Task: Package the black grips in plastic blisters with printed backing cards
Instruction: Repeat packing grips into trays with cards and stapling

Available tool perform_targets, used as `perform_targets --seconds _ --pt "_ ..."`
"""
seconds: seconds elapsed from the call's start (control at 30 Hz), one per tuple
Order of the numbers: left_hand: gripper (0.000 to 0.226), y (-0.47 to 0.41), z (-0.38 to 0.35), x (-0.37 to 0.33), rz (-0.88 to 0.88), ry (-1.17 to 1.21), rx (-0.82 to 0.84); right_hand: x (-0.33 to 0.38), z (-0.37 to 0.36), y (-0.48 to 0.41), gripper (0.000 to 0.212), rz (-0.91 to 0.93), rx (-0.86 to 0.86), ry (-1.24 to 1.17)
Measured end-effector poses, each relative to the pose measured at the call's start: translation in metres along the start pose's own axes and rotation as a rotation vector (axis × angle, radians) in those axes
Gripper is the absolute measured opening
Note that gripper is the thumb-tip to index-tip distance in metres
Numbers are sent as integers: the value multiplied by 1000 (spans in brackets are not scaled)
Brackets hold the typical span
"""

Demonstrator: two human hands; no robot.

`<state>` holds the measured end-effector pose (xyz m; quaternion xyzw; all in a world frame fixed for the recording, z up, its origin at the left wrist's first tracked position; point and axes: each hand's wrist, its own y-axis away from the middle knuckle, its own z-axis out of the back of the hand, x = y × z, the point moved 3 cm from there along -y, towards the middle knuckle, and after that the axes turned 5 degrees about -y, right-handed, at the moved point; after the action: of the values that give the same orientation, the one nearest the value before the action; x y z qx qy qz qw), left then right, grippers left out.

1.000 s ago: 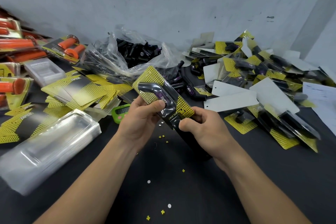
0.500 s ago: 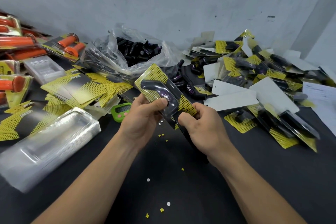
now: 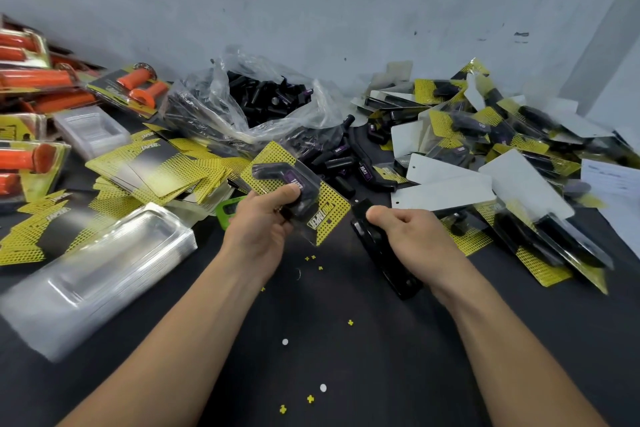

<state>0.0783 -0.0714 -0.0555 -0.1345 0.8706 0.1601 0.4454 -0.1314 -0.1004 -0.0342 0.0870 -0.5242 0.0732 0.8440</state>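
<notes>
Left hand [image 3: 263,224] gripped a blister pack [image 3: 303,192] above mid-surface [image 3: 346,364], thumb pressed on the clear shell; black grip [image 3: 272,172] was inside, against the yellow backing card [image 3: 332,210]. Right hand [image 3: 419,236] curled round a black tool [image 3: 384,253], just beside the pack and not touching it. Bag of loose grips [image 3: 266,100] sat at far edge; finished packs [image 3: 502,156] were heaped toward far right corner; empty blisters [image 3: 97,270] were stacked at left edge.
</notes>
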Motion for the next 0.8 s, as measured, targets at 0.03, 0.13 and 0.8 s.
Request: perform_targets --seconds 0.03,0.13,0.8 --pt "92 1 0 0 6 -13 3 -1 -1 0 43 36 -50 96" --pt "104 2 -1 3 26 -55 23 4 -5 11 20 310 -361 323" --pt "26 11 -3 -1 74 -81 243 12 -25 20 18 84 328 -332"
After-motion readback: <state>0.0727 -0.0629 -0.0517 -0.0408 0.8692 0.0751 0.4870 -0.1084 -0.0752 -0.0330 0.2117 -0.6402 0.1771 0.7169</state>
